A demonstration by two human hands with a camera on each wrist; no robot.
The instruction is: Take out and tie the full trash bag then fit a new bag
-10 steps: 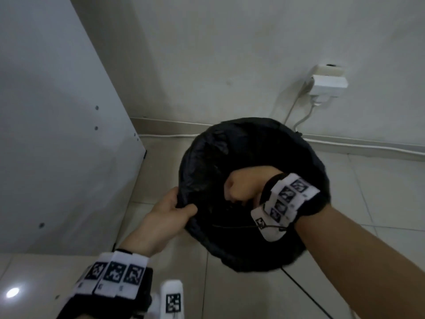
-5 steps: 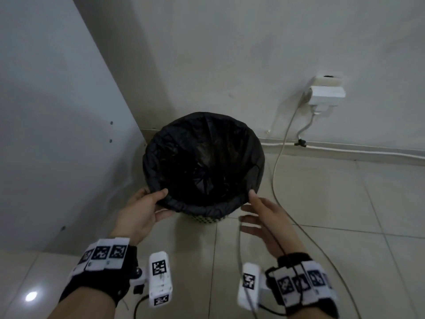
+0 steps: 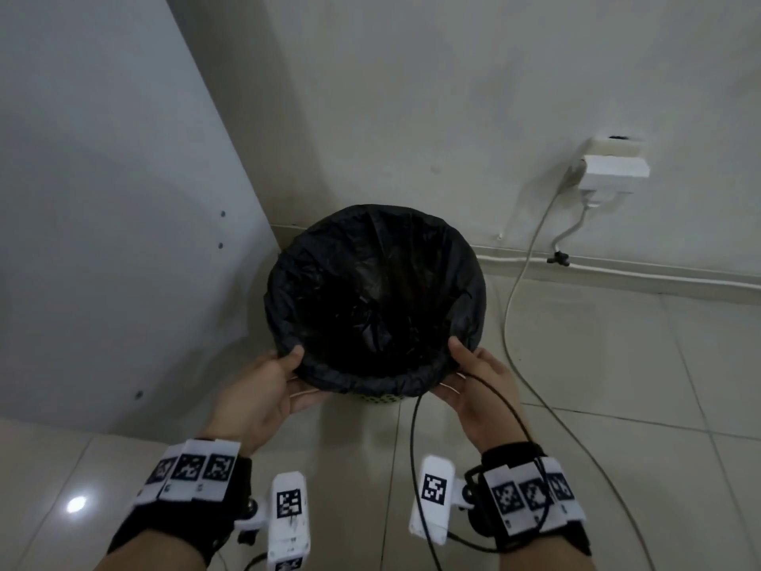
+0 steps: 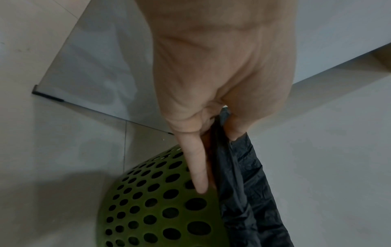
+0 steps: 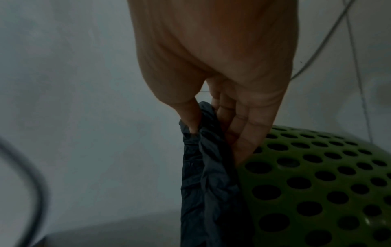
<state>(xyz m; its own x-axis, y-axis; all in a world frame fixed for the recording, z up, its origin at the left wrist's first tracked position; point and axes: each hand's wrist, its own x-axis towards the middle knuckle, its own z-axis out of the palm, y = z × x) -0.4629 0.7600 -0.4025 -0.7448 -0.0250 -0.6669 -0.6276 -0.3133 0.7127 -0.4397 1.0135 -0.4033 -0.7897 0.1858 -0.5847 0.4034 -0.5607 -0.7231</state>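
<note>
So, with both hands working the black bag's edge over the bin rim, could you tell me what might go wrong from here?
1. The thin black bag is pinched by the left hand and the right hand; a hard tug over the green perforated bin could tear it or pull the far side off the rim.
2. The black cable hangs by the right hand and could snag the rim.
3. The light bin could tip.

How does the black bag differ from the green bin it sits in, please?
The bag is black, thin and crinkled; the bin is green and rigid-looking. The bin's wall is dotted with round holes; the bag shows none. The bag's edge folds over the rim and is pinched by the left hand and right hand; the bin stands on the floor. Both are open at the top.
</note>
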